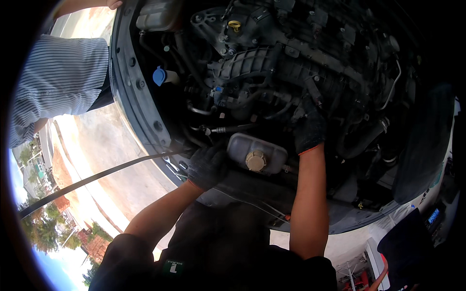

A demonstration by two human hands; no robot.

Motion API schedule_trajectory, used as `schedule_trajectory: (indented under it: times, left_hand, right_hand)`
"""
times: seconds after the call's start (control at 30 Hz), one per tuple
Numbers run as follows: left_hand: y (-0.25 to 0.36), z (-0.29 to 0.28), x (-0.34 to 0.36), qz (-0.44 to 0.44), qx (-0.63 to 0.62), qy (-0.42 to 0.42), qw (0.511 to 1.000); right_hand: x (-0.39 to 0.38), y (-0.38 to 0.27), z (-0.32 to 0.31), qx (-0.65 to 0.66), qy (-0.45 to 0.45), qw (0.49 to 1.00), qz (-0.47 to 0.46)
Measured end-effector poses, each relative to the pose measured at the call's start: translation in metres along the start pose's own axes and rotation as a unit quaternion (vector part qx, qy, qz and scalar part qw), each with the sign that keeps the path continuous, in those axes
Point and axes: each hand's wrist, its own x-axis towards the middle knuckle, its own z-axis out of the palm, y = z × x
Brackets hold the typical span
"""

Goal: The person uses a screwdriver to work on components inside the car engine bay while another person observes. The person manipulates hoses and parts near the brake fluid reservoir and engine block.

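Head view: the tank (273,153), at the near side, is probably stiff, slick plastic, best gripped by its cap (256,160); left hand (208,166) lies partly curled at its left, right hand (310,127) reaches into the engine (247,63), opening obscured, either hold indeterminable.

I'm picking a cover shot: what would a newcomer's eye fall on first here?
Probably the blue cap left of the dark engine, and the yellow loop near the top. Next, the reservoir with its tan cap, low in the middle between the gloved left hand and right hand. At far left, a striped shirt also stands out.
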Motion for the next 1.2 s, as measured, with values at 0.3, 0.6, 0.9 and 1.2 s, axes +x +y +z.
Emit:
schedule_trajectory:
  times: [0.3, 0.6, 0.9, 1.2]
  left_hand:
    - [-0.002, 0.003, -0.004, -0.002, -0.020, 0.000, 1.000]
    - [-0.003, 0.002, -0.006, 0.020, -0.032, 0.005, 0.999]
    - [-0.008, 0.012, -0.013, 0.051, -0.032, 0.056, 0.997]
    - [-0.006, 0.003, -0.022, -0.052, 0.012, -0.071, 0.996]
  right_hand:
    - [0.018, 0.009, -0.023, -0.151, 0.010, 0.988, -0.039]
    - [-0.020, -0.005, -0.002, -0.165, 0.054, 0.982, -0.077]
    - [-0.205, 0.039, -0.125, -0.544, 0.042, 0.800, -0.250]
    - [-0.300, 0.093, -0.142, -0.583, 0.021, 0.799, -0.144]
